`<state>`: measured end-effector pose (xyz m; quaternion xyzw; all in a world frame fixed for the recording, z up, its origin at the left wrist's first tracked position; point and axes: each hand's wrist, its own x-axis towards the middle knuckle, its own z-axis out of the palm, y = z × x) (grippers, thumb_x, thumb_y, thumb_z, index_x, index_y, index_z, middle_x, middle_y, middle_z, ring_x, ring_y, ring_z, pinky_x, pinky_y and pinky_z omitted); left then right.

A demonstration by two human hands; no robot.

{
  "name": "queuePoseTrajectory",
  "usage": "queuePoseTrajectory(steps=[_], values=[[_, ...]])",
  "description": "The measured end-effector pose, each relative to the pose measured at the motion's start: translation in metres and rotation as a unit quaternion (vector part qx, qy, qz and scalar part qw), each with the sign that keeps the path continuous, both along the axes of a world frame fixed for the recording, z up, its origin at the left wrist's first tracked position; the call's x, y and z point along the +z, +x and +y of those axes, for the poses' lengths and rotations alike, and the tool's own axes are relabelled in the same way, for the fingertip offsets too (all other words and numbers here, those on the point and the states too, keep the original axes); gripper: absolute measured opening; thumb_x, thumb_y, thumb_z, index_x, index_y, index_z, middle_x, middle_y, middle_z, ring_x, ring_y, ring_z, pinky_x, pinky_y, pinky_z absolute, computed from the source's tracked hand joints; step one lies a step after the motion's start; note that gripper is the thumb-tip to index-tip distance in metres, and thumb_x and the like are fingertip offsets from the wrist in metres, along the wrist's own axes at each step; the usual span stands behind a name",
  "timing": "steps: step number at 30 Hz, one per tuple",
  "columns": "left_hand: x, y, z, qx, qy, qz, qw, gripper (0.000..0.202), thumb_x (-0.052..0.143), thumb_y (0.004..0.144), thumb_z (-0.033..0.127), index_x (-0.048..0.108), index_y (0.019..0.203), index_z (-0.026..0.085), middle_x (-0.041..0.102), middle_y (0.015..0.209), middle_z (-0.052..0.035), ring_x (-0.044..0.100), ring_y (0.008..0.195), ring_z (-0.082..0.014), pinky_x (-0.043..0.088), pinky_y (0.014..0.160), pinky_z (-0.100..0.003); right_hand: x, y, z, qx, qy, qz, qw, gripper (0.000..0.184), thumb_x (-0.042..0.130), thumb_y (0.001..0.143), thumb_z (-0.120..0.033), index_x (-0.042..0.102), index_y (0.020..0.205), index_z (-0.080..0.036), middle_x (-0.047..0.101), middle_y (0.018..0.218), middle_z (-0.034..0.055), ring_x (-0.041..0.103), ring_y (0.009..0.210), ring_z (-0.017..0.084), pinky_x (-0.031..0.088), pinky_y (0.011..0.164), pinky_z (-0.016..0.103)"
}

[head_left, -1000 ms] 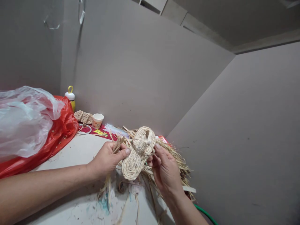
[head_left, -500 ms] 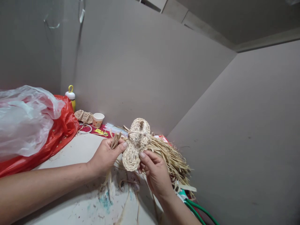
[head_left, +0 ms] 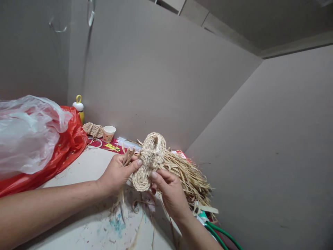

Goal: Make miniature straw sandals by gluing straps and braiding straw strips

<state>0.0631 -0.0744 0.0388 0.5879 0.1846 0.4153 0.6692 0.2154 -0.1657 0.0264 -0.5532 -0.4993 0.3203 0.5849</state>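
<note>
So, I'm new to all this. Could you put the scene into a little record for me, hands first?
Left hand: grips the left edge of a pale woven piece, along with some dry strips
Right hand: holds the piece's lower right edge
Right of the piece: a spread of straw
Back of table: paper cup, darker woven piece, yellow bottle with white lid
Far left: translucent plastic over red plastic
Tabletop: pale, with blue-green stains
</note>
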Motion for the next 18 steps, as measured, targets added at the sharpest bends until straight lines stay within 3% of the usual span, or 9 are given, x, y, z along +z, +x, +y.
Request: queuePoseTrajectory(steps=[6, 10, 15, 18], values=[[-0.004, 0.003, 0.005, 0.003, -0.022, 0.044, 0.999, 0.032, 0.062, 0.076, 0.045, 0.058, 0.071, 0.014, 0.035, 0.048, 0.0085, 0.024, 0.043, -0.0052, 0.021, 0.044, -0.020, 0.002, 0.009, 0.005, -0.033, -0.015, 0.031, 0.999, 0.034, 0.069, 0.076, -0.041, 0.055, 0.059, -0.015, 0.049, 0.047, -0.0049, 0.042, 0.044, 0.006, 0.035, 0.043, 0.018], [-0.008, 0.004, 0.013, 0.002, -0.051, 0.078, 0.996, 0.026, 0.060, 0.076, 0.040, 0.059, 0.079, 0.014, 0.031, 0.048, 0.0098, 0.021, 0.042, -0.0051, 0.018, 0.042, -0.020, 0.012, 0.047, 0.016, -0.135, -0.011, 0.096, 0.986, 0.030, 0.074, 0.070, -0.039, 0.059, 0.064, -0.014, 0.052, 0.042, -0.0048, 0.039, 0.034, 0.004, 0.030, 0.033, 0.014], [-0.015, 0.005, 0.014, -0.045, -0.095, 0.113, 0.988, 0.017, 0.057, 0.073, 0.026, 0.059, 0.085, 0.014, 0.029, 0.044, 0.0102, 0.022, 0.041, -0.0061, 0.016, 0.040, -0.020, 0.015, 0.103, 0.026, -0.280, 0.010, 0.222, 0.934, 0.020, 0.077, 0.062, -0.025, 0.061, 0.069, -0.015, 0.069, 0.068, 0.0039, 0.066, 0.059, 0.013, 0.051, 0.046, 0.017], [-0.019, 0.006, 0.013, -0.084, -0.105, 0.110, 0.985, 0.017, 0.060, 0.071, 0.026, 0.060, 0.083, 0.015, 0.030, 0.045, 0.0102, 0.022, 0.040, -0.0058, 0.017, 0.038, -0.020, 0.011, 0.100, 0.025, -0.298, 0.021, 0.221, 0.928, 0.020, 0.077, 0.062, -0.027, 0.063, 0.072, -0.016, 0.070, 0.075, 0.0035, 0.066, 0.061, 0.013, 0.052, 0.046, 0.017]])
